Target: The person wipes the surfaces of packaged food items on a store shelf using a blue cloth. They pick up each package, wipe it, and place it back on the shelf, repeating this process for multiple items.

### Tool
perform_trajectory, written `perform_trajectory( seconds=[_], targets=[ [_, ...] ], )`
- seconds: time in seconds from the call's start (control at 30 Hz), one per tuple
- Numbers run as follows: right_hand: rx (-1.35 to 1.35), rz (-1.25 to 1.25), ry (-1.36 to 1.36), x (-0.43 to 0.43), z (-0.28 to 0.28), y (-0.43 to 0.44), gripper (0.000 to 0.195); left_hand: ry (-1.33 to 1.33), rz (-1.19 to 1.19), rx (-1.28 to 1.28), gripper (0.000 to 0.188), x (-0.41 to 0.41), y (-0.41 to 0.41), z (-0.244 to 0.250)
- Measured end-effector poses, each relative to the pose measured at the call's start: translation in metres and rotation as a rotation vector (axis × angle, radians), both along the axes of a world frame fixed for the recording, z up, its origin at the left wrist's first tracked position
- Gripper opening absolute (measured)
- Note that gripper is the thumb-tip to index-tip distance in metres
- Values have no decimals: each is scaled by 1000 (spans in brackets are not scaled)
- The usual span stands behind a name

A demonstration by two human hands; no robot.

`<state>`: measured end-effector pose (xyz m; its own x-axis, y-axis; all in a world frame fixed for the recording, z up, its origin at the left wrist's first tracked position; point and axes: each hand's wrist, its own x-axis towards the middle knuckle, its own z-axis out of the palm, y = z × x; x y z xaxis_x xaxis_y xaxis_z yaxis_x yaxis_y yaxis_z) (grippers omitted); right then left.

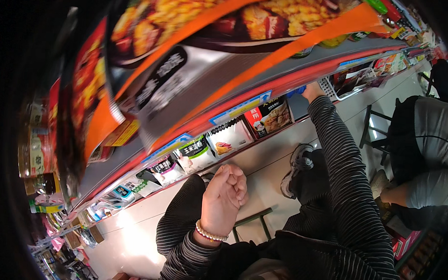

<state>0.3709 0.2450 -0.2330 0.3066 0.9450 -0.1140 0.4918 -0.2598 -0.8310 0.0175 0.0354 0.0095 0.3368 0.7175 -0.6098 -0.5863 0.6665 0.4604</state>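
Observation:
My left hand (225, 197) is raised palm-up before the lower shelf, its fingers loosely curled around nothing. A beaded bracelet (211, 233) circles that wrist. Reaching forward, my right hand (314, 91) goes in at the lower shelf, partly hidden by the red shelf edge above. A crumpled blue cloth (296, 91) shows at its fingers. Left of it stands a red and black food box (271, 117). Further left are a white packet (229, 137), a green-labelled starch bag (195, 154) and a purple-labelled starch bag (167, 170).
Large orange-banded food pouches (212, 47) overhang the upper shelf close to my head. A white plastic basket (327, 88) is right of my right hand. Beneath me is a low stool (256, 219). Another person (427, 147) sits at right, near a dark stool frame (368, 126).

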Motion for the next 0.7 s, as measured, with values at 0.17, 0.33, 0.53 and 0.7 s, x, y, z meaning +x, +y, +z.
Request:
perform_trajectory(
  seconds=[0.17, 0.33, 0.53, 0.7],
  targets=[
    [-93, -272, 994, -4, 48, -9, 14, -49, 12, 26, 21, -6, -3, 4],
    [-143, -279, 773, 23, 3, -32, 22, -73, 5, 57, 19, -5, -5, 4],
    [-313, -475, 689, -35, -22, -49, 39, -48, 47, 49, 19, -11, -10, 1],
    [-236, -416, 870, -22, -79, -43, 39, -26, 25, 38, 21, -7, -6, 3]
  ],
)
